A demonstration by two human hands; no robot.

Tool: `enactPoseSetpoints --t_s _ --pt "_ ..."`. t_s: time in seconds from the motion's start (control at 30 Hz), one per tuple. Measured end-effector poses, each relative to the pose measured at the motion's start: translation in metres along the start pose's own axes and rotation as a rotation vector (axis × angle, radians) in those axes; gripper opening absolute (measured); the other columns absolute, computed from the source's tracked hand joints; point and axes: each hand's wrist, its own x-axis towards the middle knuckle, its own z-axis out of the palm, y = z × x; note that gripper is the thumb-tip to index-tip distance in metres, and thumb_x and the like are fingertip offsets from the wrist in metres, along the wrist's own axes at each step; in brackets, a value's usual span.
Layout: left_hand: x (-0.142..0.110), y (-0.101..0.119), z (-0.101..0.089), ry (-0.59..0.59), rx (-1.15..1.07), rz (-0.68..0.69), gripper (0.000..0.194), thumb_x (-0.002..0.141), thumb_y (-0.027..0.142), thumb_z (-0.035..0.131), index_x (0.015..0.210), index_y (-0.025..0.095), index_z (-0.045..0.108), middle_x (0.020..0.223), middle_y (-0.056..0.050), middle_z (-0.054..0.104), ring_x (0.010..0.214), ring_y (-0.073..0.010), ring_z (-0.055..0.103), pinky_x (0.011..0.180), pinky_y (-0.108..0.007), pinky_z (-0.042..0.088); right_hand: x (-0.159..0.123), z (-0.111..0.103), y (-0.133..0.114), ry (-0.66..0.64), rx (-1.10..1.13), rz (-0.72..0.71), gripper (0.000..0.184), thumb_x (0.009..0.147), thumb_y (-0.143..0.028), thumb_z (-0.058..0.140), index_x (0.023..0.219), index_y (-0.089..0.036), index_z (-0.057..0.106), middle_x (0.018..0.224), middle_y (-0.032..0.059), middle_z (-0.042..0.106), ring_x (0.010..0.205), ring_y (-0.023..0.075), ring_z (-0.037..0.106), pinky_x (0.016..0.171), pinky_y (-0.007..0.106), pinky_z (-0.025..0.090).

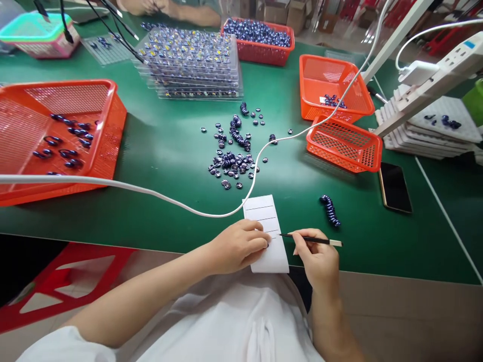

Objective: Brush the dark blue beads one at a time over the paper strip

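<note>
On the front edge of the table lies a white paper strip (264,206) crossed by thin black lines. My left hand (241,245) rests over its left side, fingers curled together, with a small dark bead (268,245) just showing at the fingertips. A slim black pen-like stick with a pale end (317,240) is pinched in my right hand (319,256). Its thin tip points left and reaches the strip's right side. Beyond the strip spreads a pile of shiny dark blue beads (234,163). A curved row of beads (330,211) lies to the right.
A white cable (181,205) crosses the table. Orange baskets stand at left (116,130) and right (343,146). Behind are stacked clear trays (196,65) and a red basket of beads (260,55). A phone (395,187) lies at right. Another person's arms (181,11) rest opposite.
</note>
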Motion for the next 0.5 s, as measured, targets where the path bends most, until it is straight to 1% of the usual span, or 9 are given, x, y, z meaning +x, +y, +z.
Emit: enactPoseSetpoints --t_s 0.1,0.23,0.5 --pt "-0.0054 -0.0008 0.0051 -0.037 0.055 0.002 0.015 0.1 0.017 0.048 0.094 0.018 0.062 0.116 -0.007 0.075 0.103 -0.0227 0.063 0.086 -0.036 0.05 0.0001 -0.0009 0.0008 -0.024 -0.009 0.016 0.02 0.088 -0.039 0.07 0.086 -0.019 0.072 0.064 -0.0016 0.064 0.053 0.0108 0.06 0.049 0.021 0.05" --pt "-0.0078 -0.0011 0.0079 -0.056 0.096 -0.007 0.013 0.099 0.017 0.051 0.094 0.018 0.063 0.121 -0.009 0.073 0.108 -0.0231 0.063 0.09 -0.036 0.051 0.0 -0.0019 0.002 -0.015 -0.033 0.009 0.02 0.087 -0.039 0.07 0.085 -0.019 0.073 0.065 -0.0012 0.065 0.053 0.0108 0.06 0.049 0.021 0.05" --pt "-0.0065 -0.0007 0.009 -0.073 0.115 0.003 0.014 0.097 0.016 0.053 0.087 0.017 0.062 0.125 -0.01 0.071 0.106 -0.0243 0.063 0.089 -0.038 0.053 -0.0014 -0.0014 -0.0002 -0.003 -0.033 -0.025 0.019 0.087 -0.038 0.071 0.084 -0.019 0.075 0.069 0.0 0.068 0.052 0.0103 0.059 0.049 0.021 0.049"
